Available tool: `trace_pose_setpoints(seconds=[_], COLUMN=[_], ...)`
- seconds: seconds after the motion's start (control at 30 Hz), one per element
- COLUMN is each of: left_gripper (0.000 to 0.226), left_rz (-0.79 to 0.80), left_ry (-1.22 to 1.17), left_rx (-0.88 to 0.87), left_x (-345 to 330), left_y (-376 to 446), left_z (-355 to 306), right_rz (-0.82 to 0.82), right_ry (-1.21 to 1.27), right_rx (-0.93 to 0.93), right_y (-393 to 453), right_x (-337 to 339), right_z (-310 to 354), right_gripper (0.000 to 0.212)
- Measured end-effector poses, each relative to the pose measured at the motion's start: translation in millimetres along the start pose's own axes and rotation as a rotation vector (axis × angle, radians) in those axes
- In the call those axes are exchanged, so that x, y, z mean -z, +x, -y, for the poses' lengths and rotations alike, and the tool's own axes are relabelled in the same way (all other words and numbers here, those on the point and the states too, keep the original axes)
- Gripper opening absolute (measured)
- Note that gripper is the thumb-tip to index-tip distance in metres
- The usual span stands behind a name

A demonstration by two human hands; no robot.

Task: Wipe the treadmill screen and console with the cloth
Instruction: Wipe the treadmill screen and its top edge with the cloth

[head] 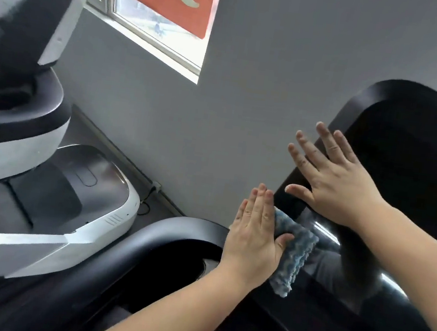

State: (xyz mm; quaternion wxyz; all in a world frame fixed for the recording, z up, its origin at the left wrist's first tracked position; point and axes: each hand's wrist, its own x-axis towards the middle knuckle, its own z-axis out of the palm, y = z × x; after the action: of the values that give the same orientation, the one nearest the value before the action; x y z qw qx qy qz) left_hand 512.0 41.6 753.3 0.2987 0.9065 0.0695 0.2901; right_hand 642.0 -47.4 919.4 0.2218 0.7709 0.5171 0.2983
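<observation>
The treadmill's black glossy screen (419,153) rises at the right, with the black console (310,324) below it. My left hand (254,234) presses a blue fluffy cloth (293,255) flat against the screen's lower left edge, thumb hooked over the cloth. Part of the cloth hangs down below my palm. My right hand (332,177) lies flat on the screen's left border above the cloth, fingers spread, holding nothing.
A black curved handrail (175,232) runs out to the left of the console. Another treadmill (23,123), white and black, stands at the left. A grey wall (219,110) with a window (152,28) is behind.
</observation>
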Motion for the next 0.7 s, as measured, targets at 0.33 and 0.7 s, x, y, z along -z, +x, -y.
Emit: trace_pose_setpoints(seconds=[0.33,0.7], left_gripper=[0.097,0.081], left_rz=[0.076,0.002], left_ry=[-0.008,0.035], left_rx=[0.074,-0.044], left_x=[1,-5], left_y=[-16,-43], left_z=[3,23], right_rz=[0.077,0.168], right_ry=[0.012,-0.034], right_rx=[-0.072,-0.094], right_y=[1,2], right_x=[-1,10], right_z=[8,8], right_gripper=[0.089,0.09])
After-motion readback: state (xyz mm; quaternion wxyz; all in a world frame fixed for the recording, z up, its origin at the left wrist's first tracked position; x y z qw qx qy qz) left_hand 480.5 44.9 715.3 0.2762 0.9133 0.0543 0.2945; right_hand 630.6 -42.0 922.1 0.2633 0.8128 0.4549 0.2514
